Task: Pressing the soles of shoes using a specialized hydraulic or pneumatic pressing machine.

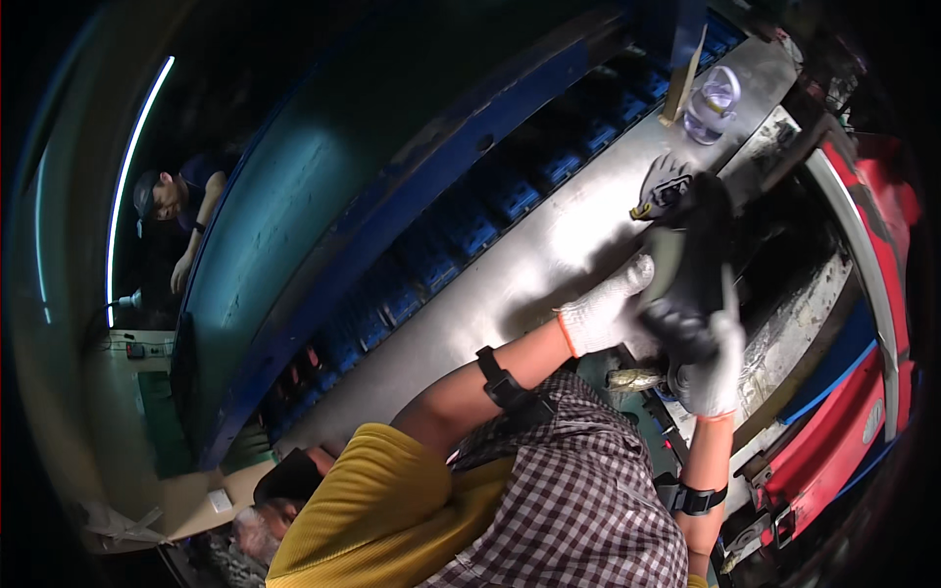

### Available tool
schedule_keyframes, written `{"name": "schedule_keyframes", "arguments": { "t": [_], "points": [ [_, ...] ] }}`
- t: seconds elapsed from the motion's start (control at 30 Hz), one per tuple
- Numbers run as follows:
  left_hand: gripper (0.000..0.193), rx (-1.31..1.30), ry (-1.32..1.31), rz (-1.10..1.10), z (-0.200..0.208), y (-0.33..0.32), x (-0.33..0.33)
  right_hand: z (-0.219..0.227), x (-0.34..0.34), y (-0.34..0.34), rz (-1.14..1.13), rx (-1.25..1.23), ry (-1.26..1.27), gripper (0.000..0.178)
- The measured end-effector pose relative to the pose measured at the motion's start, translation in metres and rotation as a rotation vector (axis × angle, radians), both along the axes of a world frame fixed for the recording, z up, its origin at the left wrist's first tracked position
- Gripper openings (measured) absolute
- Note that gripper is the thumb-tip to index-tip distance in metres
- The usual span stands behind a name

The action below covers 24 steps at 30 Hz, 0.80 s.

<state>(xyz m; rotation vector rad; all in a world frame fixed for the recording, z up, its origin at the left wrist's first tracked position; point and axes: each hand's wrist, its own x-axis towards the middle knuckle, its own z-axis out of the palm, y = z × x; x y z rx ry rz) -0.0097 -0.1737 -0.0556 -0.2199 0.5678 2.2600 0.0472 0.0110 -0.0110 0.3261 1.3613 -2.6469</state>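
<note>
A black, boot-shaped object (691, 284) with a grey-green patch on its left side is held up between my hands. It is blurred, so its exact kind is unclear. My left hand (603, 312), in a white knitted glove, grips it from the left with the thumb raised; its other fingers are partly hidden. On the other side my right hand (718, 370), gloved the same way and smeared by motion, is closed against its lower right. Just beyond the object a grey work glove (664, 184) lies on the metal bench (421, 304).
A clear plastic jug (712, 110) stands at the bench's far end. Along the left runs a large blue machine frame (470, 152). Red panels (833, 421) and dirty metal parts are on the right. Another person (181, 196) is at the far left; someone's head (270, 519) shows lower left.
</note>
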Motion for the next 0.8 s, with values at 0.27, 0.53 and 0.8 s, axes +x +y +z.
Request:
{"name": "schedule_keyframes", "arguments": {
  "t": [0.27,0.53,0.8],
  "points": [
    [0.041,-0.342,-0.266,0.555,-0.034,-0.105,-0.029,-0.033,0.019,0.004,0.213,1.716,0.449,0.052],
    [0.020,-0.654,-0.336,0.677,-0.200,-0.240,-0.129,-0.043,0.037,-0.005,0.123,1.715,0.242,0.032],
    [0.056,-1.151,-0.021,0.817,-0.278,-0.365,-0.250,-0.035,0.034,-0.007,0.076,1.695,0.273,0.032]
  ]
}}
